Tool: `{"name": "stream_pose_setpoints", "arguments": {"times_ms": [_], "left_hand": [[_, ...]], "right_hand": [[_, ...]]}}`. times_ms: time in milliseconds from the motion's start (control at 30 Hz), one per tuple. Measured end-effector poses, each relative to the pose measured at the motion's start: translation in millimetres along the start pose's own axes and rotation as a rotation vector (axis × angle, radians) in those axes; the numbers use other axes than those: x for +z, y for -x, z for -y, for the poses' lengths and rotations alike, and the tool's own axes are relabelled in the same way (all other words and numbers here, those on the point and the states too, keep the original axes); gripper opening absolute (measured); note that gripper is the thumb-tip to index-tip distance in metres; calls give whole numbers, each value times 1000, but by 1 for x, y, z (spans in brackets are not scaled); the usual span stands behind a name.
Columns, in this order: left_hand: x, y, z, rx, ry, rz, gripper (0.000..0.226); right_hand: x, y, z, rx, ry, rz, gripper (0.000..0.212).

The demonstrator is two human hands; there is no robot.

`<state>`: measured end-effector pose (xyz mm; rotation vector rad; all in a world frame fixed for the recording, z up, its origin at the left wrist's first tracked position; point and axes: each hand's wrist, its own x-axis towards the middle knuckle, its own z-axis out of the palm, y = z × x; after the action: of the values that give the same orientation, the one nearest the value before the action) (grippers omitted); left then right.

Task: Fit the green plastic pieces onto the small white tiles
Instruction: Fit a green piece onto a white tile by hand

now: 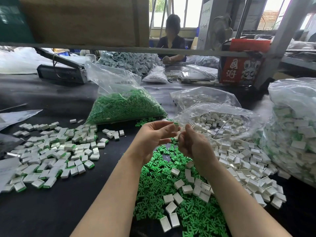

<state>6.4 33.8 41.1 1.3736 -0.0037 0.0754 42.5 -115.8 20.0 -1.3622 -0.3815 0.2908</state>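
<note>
Left hand: the left hand (154, 134) is raised above the table, palm turned inward, fingers curled; thumb and fingertips pinch a white tile (176, 127) that shows a green edge on top.
Right hand: the right hand (192, 142) is raised just beside the left, fingers curled toward the same tile; what it grips, if anything, cannot be told.
Below the hands: a loose heap of green plastic pieces (164, 189) lies on the black table (59, 211), running between both forearms to the near edge of the view.
Right side: a spread of empty white tiles (239, 161) spills from an open clear bag (220, 115) and touches the green heap; some tiles lie on top of it.
Far right: a large full bag of fitted tiles (294, 130) stands against that spread and closes off the right side.
Left side: a pile of fitted tiles (51, 154), white with green edges, lies well apart from the left forearm; bare table surface shows between them.
Ahead: a clear bag of green pieces (124, 106) lies just beyond the hands, with a second bag of white parts (201, 97) beside it.
Overhead: a metal shelf rail (153, 50) crosses the view above the far table.
Background: a second person (171, 40) sits at the far side, behind a pile of grey parts (130, 60).
</note>
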Motion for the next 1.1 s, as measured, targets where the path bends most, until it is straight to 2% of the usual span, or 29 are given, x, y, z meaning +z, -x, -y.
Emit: {"name": "stream_pose_setpoints", "arguments": {"times_ms": [100,367,433,567,667,800,933,1100], "left_hand": [[0,0,0,-3,-1,2,20],[0,-3,4,60,14,-9,17],[-1,-4,6,100,-62,-20,12],[-4,-8,8,190,-319,-50,22],[-7,-10,9,253,-500,-55,27],[-7,-10,11,314,-680,-48,18],[-6,-7,7,331,-775,-21,18],[-4,-5,9,310,-845,-5,17]], "right_hand": [[-1,1,1,-49,-6,19,41],[-5,-1,0,-205,51,2,20],[-6,-1,0,-242,85,-4,10],[-6,0,-1,-270,162,-30,2],[-5,1,-1,-262,207,-62,3],[-7,1,-1,-256,296,-77,7],[-9,3,0,-245,356,-72,10],[-9,0,-5,-241,559,-109,6]]}}
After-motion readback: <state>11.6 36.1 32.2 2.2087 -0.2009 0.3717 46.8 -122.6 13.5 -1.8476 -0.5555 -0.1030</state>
